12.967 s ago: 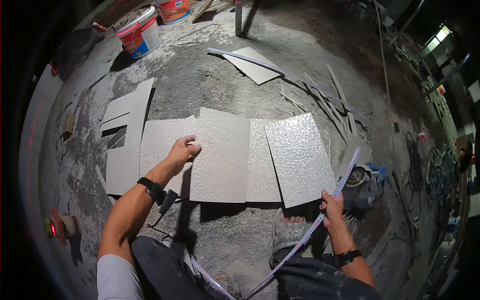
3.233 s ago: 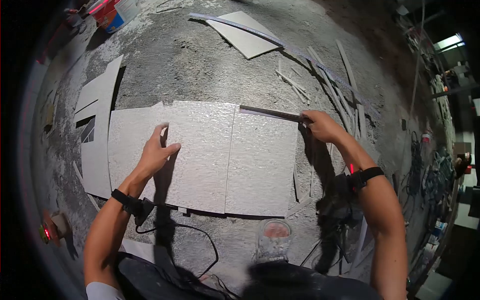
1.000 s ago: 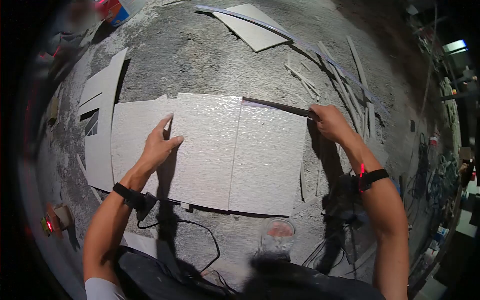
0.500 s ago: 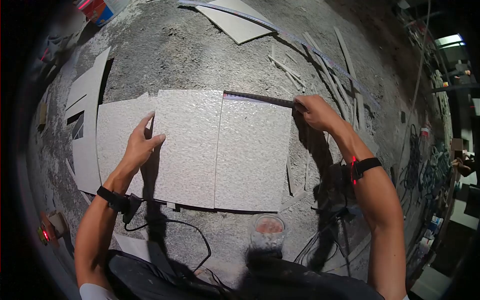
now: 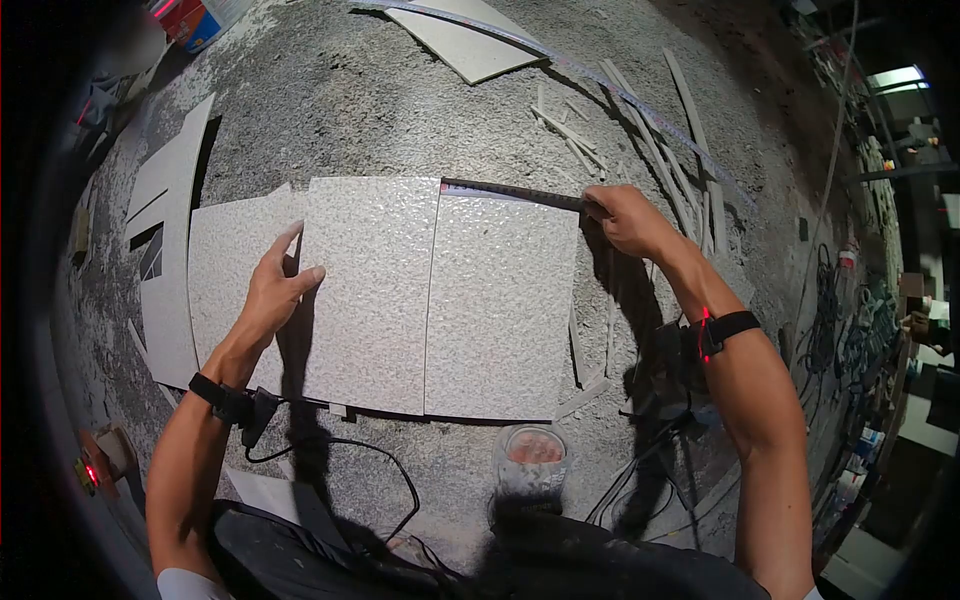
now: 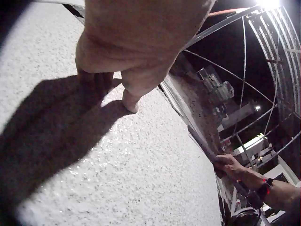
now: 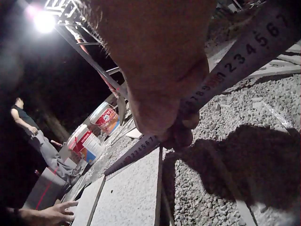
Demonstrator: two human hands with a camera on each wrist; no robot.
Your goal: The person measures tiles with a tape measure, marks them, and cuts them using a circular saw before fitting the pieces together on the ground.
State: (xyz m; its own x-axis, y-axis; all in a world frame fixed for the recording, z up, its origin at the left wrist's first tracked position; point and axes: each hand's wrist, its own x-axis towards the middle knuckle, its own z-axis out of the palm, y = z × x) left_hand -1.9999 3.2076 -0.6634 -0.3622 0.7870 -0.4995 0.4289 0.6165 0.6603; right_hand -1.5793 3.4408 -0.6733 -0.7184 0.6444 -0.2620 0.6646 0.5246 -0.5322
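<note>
Two pale, textured floor tiles lie side by side in the head view: a middle tile (image 5: 370,300) and a right tile (image 5: 500,310). My left hand (image 5: 272,295) rests at the middle tile's left edge, thumb and forefinger spread apart; the left wrist view shows the thumb on the tile surface. My right hand (image 5: 630,222) pinches a tape measure blade (image 5: 510,191) by the right tile's far right corner. The blade runs along that tile's far edge toward the middle tile. In the right wrist view the numbered blade (image 7: 244,56) continues past the hand.
Further left lie a partly covered tile (image 5: 240,240) and a notched tile (image 5: 165,310). Another tile (image 5: 470,45) sits at the back under a long strip. Thin offcuts (image 5: 660,140), a bucket (image 5: 190,22), a red-lit device (image 5: 92,470) and a black cable (image 5: 400,470) surround the work.
Thirteen seconds ago the right tile lay skewed and my right hand held the tape near its close corner. Now it sits straight, the tape along its far edge. Lately only the view shifts slightly.
</note>
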